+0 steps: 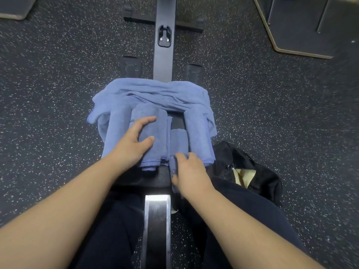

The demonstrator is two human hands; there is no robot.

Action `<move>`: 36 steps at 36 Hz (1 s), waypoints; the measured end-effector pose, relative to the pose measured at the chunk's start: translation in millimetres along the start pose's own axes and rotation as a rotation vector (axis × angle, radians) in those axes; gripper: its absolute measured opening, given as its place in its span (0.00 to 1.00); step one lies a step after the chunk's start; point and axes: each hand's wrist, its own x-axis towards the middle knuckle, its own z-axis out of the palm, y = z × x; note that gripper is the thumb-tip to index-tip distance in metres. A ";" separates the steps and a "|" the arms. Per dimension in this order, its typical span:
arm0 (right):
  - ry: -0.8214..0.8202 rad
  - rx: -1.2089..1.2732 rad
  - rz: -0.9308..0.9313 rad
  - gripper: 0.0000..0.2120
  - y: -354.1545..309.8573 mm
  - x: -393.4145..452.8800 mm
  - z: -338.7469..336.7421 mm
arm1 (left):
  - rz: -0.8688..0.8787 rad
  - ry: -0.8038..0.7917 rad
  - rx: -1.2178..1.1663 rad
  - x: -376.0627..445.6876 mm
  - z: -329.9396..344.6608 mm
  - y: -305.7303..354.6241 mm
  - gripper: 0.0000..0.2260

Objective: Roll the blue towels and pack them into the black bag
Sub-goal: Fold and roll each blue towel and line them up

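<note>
Several blue towels lie on a black seat in front of me. A loose crumpled towel [147,94] is draped across the far side. A folded towel [153,131] lies in the middle, and my left hand [136,138] rests flat on it with fingers spread. A narrow towel strip [178,140] runs beside it; my right hand [189,169] pinches its near end with curled fingers. A rolled towel [198,133] lies at the right, another long fold [116,129] at the left. The black bag [258,171] sits on the floor to the right, its top open.
A black rail [164,55] of a gym machine runs away from me over the speckled rubber floor [58,94]. Two footrests [130,66] flank it. A metal rail section [157,220] lies between my legs. A platform edge [291,45] stands at the far right.
</note>
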 end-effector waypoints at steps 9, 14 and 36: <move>0.029 0.146 0.068 0.26 4.5 -18.5 9.5 | 0.031 -0.054 0.036 -8.4 3.6 -0.2 0.22; 0.033 0.224 0.125 0.26 4.1 -23.6 19.3 | 0.050 -0.051 0.045 -13.7 8.9 0.7 0.24; -0.007 0.323 0.078 0.27 12.7 -28.7 19.5 | -0.024 -0.015 -0.085 -10.8 10.9 10.0 0.23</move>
